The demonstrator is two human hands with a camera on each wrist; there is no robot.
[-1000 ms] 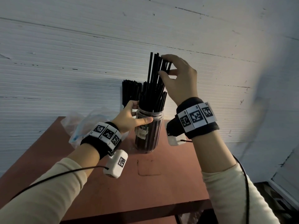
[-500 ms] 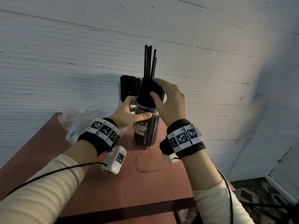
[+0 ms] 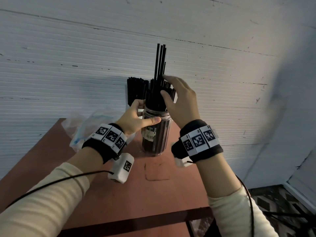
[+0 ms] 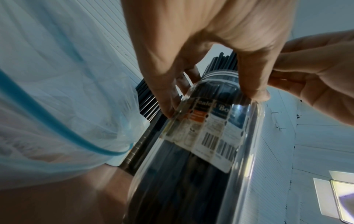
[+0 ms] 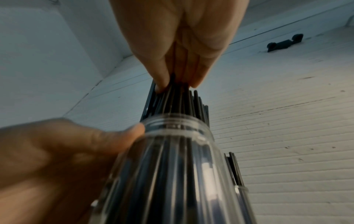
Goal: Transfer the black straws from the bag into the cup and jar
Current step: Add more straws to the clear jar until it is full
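A clear plastic jar point(image 3: 156, 139) packed with black straws point(image 3: 159, 62) stands on the red-brown table point(image 3: 119, 194). My left hand point(image 3: 145, 113) grips the jar just below its threaded neck, thumb in front and fingers behind; the left wrist view shows the same hold point(image 4: 210, 103) above the jar's label point(image 4: 206, 136). My right hand point(image 3: 164, 85) pinches a few taller straws just above the jar's mouth, thumb against fingers point(image 5: 176, 84). Behind the jar, a cup point(image 5: 241, 191) also holds straws point(image 3: 136, 89). The thin plastic bag point(image 3: 82, 127) lies crumpled at the left.
A white ribbed wall point(image 3: 68, 74) rises directly behind the table. The table's front edge point(image 3: 136, 221) runs near my forearms, and dark floor point(image 3: 282, 202) shows to the right. Bare tabletop lies in front of the jar.
My right hand has come down from the straw tops to just above the jar's mouth, and the straws it holds sank into the jar. The left hand kept its grip.
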